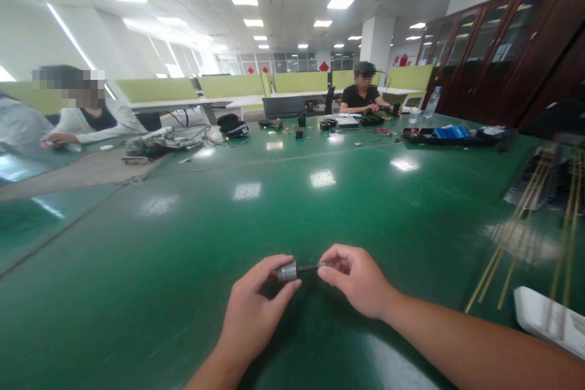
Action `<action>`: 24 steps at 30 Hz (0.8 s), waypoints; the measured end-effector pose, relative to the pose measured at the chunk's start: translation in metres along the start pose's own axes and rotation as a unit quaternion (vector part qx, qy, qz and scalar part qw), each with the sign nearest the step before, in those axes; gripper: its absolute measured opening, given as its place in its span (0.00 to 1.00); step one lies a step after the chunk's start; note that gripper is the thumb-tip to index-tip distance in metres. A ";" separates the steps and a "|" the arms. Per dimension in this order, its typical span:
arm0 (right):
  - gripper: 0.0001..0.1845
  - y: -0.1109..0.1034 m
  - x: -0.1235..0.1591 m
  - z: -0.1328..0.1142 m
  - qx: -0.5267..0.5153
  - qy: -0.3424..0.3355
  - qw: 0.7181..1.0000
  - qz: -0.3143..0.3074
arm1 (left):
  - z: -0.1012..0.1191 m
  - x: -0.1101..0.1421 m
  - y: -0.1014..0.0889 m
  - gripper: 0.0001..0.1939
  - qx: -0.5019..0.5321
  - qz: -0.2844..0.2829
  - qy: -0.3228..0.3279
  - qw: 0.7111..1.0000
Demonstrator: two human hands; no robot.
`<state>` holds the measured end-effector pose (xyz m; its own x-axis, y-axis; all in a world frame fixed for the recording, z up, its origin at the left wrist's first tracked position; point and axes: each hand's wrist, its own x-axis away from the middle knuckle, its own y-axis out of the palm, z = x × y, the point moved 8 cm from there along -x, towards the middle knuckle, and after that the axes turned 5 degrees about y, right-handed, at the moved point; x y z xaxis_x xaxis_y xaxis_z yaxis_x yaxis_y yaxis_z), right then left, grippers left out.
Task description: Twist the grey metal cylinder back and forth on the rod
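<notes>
My left hand [253,308] is closed with thumb and fingers around a small silver cylinder that looks like a motor [287,272]. Something reddish shows at the cylinder's left end, partly behind the fingers. A thin dark shaft [308,268] sticks out of its right end, lying roughly level. At the tip of that shaft, my right hand [361,279] pinches with thumb and forefinger; a small metallic piece shows there, mostly hidden by the fingers. Both hands are just above the near part of the green tabletop [183,268].
To the right lie several thin brass-coloured rods [512,244] and a white plastic tray [539,317]. Farther back are a black tray with blue items [452,134], a water bottle [432,103] and a black pouch [233,127]. One person [361,99] sits opposite, others at the left.
</notes>
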<state>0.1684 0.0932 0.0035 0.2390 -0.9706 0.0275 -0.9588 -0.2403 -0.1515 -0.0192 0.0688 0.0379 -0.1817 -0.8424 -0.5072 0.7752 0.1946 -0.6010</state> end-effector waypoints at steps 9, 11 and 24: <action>0.06 0.000 -0.001 0.002 -0.011 -0.002 1.000 0.004 | -0.002 0.000 -0.002 0.15 0.001 0.003 -0.002 1.000; 0.06 0.000 -0.001 0.003 -0.012 -0.001 1.000 0.004 | -0.002 0.000 -0.002 0.15 0.004 0.002 -0.001 1.000; 0.05 -0.002 -0.001 0.002 -0.020 -0.003 1.000 0.003 | -0.007 0.002 0.000 0.15 0.013 -0.001 -0.015 1.000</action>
<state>0.1701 0.0946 0.0017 0.2339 -0.9720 0.0216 -0.9655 -0.2349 -0.1122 -0.0236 0.0708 0.0327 -0.1653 -0.8571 -0.4879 0.7907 0.1805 -0.5850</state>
